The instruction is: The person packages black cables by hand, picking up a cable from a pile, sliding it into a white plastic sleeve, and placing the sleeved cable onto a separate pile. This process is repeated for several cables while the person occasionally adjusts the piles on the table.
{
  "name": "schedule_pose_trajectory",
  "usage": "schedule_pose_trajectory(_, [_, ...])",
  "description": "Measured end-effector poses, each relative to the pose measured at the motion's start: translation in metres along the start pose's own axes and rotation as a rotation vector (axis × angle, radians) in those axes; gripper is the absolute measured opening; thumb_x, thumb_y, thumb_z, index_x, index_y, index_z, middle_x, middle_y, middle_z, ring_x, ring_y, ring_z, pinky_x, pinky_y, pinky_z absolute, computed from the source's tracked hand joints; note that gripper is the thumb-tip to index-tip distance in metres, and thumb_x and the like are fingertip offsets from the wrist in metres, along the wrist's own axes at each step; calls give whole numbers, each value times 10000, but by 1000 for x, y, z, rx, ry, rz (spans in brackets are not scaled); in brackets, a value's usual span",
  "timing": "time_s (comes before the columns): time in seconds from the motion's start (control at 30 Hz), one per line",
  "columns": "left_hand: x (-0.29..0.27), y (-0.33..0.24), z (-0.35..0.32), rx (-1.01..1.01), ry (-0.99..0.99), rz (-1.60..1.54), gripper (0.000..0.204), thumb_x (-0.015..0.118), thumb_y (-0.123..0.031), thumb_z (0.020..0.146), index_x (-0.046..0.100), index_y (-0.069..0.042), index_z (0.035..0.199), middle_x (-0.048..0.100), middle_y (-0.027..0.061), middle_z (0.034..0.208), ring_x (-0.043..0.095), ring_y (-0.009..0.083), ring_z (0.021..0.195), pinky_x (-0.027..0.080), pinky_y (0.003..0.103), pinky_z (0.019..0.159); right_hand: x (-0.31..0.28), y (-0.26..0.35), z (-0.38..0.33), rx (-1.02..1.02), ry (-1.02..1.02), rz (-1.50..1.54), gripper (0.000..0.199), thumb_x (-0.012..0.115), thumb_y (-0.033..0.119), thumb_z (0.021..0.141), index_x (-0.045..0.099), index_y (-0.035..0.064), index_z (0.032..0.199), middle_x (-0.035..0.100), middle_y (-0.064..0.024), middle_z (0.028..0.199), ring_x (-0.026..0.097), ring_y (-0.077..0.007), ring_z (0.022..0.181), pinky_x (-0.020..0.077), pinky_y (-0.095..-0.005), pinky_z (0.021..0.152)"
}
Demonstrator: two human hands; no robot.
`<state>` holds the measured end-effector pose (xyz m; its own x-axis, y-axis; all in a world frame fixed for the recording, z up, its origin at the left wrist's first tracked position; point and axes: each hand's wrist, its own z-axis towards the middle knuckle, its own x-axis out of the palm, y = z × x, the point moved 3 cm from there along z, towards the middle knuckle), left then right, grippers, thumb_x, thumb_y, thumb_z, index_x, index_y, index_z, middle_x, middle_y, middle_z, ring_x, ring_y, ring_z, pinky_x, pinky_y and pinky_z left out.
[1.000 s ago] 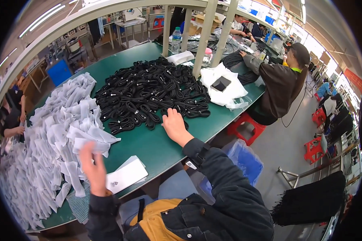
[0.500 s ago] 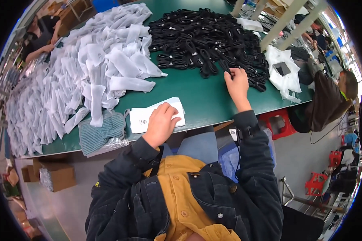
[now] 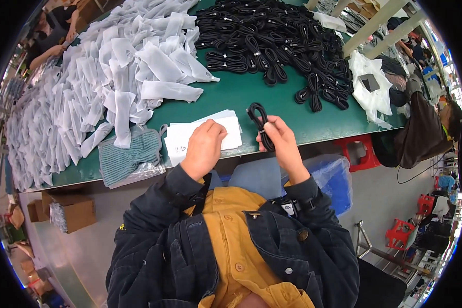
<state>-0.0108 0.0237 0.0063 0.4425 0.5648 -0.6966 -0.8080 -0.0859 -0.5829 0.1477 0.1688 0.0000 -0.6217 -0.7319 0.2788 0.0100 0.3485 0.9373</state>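
Note:
My right hand [image 3: 280, 137] is closed around a coiled black cable [image 3: 261, 127], bundled with a tie at its middle and held upright above the table's front edge. To its left lies a small stack of flat white plastic bags [image 3: 231, 129] with dark print. My left hand [image 3: 205, 146] rests on this stack, its fingers bent and pinching at the top bag near its right part; the fingertips are partly hidden. A large heap of similar coiled black cables [image 3: 272, 38] covers the far middle and right of the table.
Frosted white filled bags [image 3: 123, 66] are piled over the table's left side. A teal ribbed cloth [image 3: 131, 154] lies at the front edge. On the right sits a white plastic bag with a dark square [image 3: 377, 95]. Below are a red stool [image 3: 362, 159] and a cardboard box [image 3: 74, 210].
My right hand has drawn back from the black heap toward me, bringing one coiled cable. My left hand stays on the white stack, its fingers drawn closer together.

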Motion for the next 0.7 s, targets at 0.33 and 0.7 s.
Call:
schedule_pose_trajectory(0.33, [-9, 4, -3, -264, 29, -447, 68, 662, -6, 900, 611, 14, 940, 617, 81, 850, 563, 132, 748, 483, 262, 720, 22, 20, -23, -683, -43, -857, 320, 698, 56, 888, 652, 22, 1203, 613, -91, 880, 578, -195, 734, 468, -310, 648])
schedule_pose_trajectory(0.7, [-23, -22, 4, 115, 25, -294, 142, 650, 75, 819, 595, 11, 934, 601, 115, 956, 596, 275, 866, 494, 336, 767, 24, 23, -22, -737, 143, -1083, 324, 709, 64, 870, 681, 70, 1193, 613, -100, 872, 550, -209, 703, 454, -320, 628])
